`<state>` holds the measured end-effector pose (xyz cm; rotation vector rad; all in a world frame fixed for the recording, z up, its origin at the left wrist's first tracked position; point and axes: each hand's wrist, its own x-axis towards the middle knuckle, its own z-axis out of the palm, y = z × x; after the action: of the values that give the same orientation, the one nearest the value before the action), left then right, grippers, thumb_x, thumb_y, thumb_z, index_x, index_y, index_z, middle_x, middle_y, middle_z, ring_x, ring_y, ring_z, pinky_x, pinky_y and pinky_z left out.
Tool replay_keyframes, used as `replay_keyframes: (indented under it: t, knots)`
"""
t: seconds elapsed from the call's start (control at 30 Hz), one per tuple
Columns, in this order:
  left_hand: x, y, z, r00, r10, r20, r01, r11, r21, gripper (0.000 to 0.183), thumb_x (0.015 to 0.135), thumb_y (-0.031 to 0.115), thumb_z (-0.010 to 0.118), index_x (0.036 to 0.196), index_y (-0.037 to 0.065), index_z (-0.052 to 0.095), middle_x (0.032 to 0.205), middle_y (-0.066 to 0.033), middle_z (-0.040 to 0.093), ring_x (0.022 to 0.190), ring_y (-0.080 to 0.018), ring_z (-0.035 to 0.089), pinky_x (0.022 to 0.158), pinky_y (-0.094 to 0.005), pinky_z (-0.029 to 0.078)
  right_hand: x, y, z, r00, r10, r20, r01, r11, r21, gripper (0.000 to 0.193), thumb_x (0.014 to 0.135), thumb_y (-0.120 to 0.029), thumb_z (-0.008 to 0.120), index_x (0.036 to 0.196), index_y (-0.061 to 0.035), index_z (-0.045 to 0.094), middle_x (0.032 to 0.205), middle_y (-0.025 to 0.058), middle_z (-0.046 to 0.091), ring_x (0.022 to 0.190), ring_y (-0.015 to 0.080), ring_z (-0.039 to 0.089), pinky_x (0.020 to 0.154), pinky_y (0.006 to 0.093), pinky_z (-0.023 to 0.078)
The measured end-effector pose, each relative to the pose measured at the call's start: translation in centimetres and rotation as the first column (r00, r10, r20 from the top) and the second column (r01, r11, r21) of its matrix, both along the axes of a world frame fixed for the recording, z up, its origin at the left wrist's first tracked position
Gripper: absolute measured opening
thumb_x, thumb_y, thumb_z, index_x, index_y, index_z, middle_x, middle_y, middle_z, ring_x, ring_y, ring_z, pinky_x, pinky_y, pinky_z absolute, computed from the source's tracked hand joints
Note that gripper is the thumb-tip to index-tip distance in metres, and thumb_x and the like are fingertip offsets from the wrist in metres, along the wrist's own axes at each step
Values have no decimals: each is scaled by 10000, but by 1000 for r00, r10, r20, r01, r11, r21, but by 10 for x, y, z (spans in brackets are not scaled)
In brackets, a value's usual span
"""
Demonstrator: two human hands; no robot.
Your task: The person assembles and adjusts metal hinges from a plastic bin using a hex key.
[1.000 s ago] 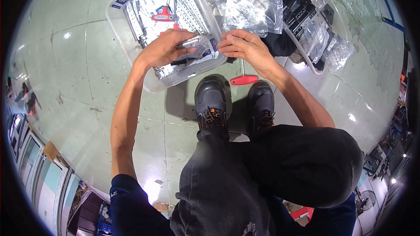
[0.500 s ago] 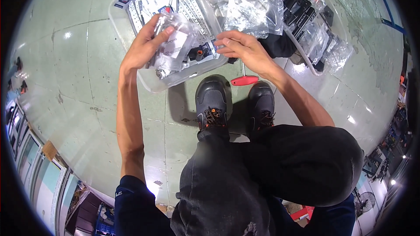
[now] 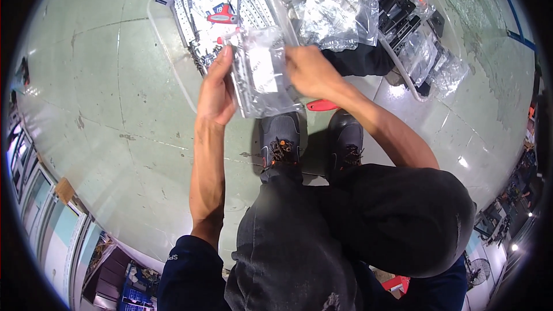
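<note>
A clear plastic bag [image 3: 262,75] with a white label and metal hardware inside is held up over the near side of a translucent bin [image 3: 167,52]. My left hand [image 3: 218,83] grips its left edge, thumb pointing up. My right hand [image 3: 311,69] is closed at the bag's right edge, its fingertips partly hidden. Behind the bag, a red T-handle hex key [image 3: 222,15] lies in the bin among perforated metal strips [image 3: 259,4] and small black parts.
Right of the bin lies a heap of clear bags [image 3: 331,17] beside black cloth [image 3: 366,60]. A second bin [image 3: 403,78] farther right holds black parts and bags. A red handle [image 3: 321,105] lies on the floor near my shoes [image 3: 282,138].
The bag has moved right and nearer to me, carried by my left hand. My right hand has gone from open fingers to closing on its edge. The red hex key in the bin is now uncovered.
</note>
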<state>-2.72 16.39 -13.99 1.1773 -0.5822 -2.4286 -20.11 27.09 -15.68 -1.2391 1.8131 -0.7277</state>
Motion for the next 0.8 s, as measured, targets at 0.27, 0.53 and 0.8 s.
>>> replay_keyframes:
  t: [0.27, 0.53, 0.8]
  knots:
    - [-21, 64, 5, 946, 64, -319, 54, 936, 348, 632, 1008, 518, 387, 1371, 2, 428, 1238, -152, 610, 1059, -255, 647, 919, -425, 533, -43, -1, 96, 903, -252, 349, 107, 916, 386, 628, 918, -529, 555, 918, 88, 671, 745, 166, 679, 723, 216, 684, 649, 348, 535]
    - [-32, 72, -10, 979, -200, -34, 202, 978, 55, 468, 1010, 429, 467, 1283, 54, 524, 1176, -52, 614, 1016, -138, 608, 887, -307, 507, -47, 18, 85, 982, -113, 151, 68, 959, 277, 225, 797, -152, 652, 894, 52, 652, 719, 168, 663, 699, 266, 668, 679, 351, 514]
    - [-33, 61, 0, 959, -281, 46, 284, 950, -130, 284, 1013, 291, 535, 1168, 61, 597, 1008, 13, 642, 886, -43, 569, 786, -224, 478, -51, 20, 75, 994, 16, 112, -39, 977, 208, 335, 813, -245, 715, 944, 52, 632, 733, 162, 665, 682, 262, 649, 640, 369, 488]
